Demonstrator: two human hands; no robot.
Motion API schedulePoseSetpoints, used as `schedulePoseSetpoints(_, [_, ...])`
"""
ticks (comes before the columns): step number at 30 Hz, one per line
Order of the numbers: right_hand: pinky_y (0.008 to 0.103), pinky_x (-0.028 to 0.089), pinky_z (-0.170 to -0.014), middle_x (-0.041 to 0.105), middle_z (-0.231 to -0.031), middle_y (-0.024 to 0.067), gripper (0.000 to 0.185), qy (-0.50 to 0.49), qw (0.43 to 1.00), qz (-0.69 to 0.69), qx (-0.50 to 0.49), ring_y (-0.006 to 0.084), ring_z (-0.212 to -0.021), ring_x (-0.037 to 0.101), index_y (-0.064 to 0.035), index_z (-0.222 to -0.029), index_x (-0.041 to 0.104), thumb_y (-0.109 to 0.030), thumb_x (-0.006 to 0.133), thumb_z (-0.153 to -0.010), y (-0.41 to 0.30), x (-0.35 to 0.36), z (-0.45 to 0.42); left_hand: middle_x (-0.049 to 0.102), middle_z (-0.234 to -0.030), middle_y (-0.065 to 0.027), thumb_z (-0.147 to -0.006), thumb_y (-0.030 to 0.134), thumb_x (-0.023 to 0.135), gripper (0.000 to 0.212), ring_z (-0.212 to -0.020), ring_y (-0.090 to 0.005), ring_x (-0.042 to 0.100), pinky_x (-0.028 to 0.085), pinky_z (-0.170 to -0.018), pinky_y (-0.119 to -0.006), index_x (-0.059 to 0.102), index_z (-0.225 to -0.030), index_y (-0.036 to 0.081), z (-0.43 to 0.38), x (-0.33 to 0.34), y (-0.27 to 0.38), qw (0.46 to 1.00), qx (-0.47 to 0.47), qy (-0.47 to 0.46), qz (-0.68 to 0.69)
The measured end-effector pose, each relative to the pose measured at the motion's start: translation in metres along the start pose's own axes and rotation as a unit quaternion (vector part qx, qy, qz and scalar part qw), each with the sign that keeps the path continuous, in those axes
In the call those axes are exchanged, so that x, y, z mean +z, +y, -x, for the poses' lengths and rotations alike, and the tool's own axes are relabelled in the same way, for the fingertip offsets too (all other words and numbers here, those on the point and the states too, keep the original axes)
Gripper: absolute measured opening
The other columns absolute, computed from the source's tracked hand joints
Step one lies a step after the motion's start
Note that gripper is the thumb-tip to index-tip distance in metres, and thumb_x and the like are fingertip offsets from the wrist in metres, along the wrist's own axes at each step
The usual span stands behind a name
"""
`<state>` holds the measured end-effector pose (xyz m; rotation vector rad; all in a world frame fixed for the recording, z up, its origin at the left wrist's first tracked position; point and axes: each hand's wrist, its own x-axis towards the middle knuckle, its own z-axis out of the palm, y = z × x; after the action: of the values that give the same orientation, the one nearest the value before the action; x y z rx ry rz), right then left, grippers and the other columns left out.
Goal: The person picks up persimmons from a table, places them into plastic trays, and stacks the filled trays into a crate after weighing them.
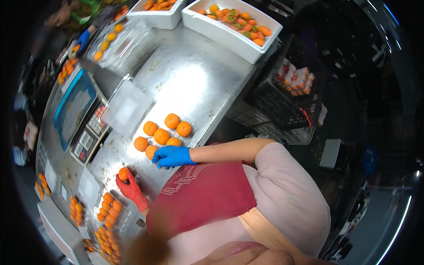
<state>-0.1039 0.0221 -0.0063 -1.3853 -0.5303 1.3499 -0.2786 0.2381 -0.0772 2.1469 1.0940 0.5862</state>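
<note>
My left hand (pixel 131 189), in a red glove, holds a round orange persimmon (pixel 123 173) over the metal table (pixel 132 172). My right hand (pixel 173 156), in a blue glove, is low over the near end of a group of persimmons (pixel 161 136). Its curled fingers touch one fruit (pixel 151 151); what lies under the palm is mostly hidden. Several fruits of this group rest on clear plastic. A translucent plastic sheet or tray (pixel 127 107) lies beyond them, beside a digital scale (pixel 87 139).
White foam boxes (pixel 228 31) of persimmons stand at the table's far end, near stacked clear trays (pixel 127 49). Filled fruit packs (pixel 111 210) lie to the left. Dark crates (pixel 275 102) stand beside the table's edge. Another person's blue-gloved hand (pixel 82 40) is across the table.
</note>
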Motion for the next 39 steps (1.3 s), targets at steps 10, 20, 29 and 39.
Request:
schedulePoseSetpoints(10, [0.0239,0.046,-0.063,0.059,-0.087,0.0034,0.022,0.041,0.995,-0.079,-0.049,0.0103,-0.072,0.057,-0.0077,-0.101,0.058,-0.019,0.060,-0.082,0.023,-0.003,0.022,0.055,-0.117,-0.0170,-0.088,0.033,0.054,0.058,-0.103,-0.0235,0.056,0.044,-0.089,-0.031,0.038,-0.131,-0.003,-0.021,-0.003,0.000,0.993,-0.024,-0.059,0.096])
schedulePoseSetpoints(20, [0.0301,0.047,-0.078,0.061,-0.101,0.0087,0.026,0.539,0.796,-0.146,-0.234,0.0167,-0.089,0.057,-0.0038,-0.107,0.060,-0.021,0.054,-0.088,0.066,-0.236,0.253,0.049,-0.124,-0.0199,-0.091,0.021,0.051,0.042,-0.115,-0.0301,0.047,0.034,-0.098,-0.036,0.044,-0.123,-0.005,-0.025,-0.023,0.035,0.988,0.111,0.107,0.001])
schedulePoseSetpoints(29, [0.0396,0.043,-0.089,0.052,-0.124,0.0124,0.045,0.651,0.541,0.351,0.400,0.0281,-0.107,0.053,-0.0096,-0.123,0.051,-0.038,0.032,-0.093,0.210,-0.540,0.505,0.058,-0.086,-0.0013,-0.088,0.018,0.056,0.036,-0.079,-0.0078,0.052,0.041,-0.066,-0.023,0.053,-0.119,0.002,0.036,0.027,0.108,0.972,0.003,0.195,0.133])
schedulePoseSetpoints(39, [0.0467,0.046,-0.082,0.057,-0.106,0.0274,0.071,0.594,0.488,0.435,0.469,0.0374,-0.098,0.057,0.0044,-0.103,0.059,-0.061,0.039,-0.082,0.250,-0.560,0.444,0.063,-0.102,-0.0070,-0.087,0.020,0.057,0.029,-0.090,-0.0121,0.056,0.042,-0.079,-0.028,0.060,-0.109,0.001,0.086,0.065,0.150,0.967,-0.032,0.206,0.144])
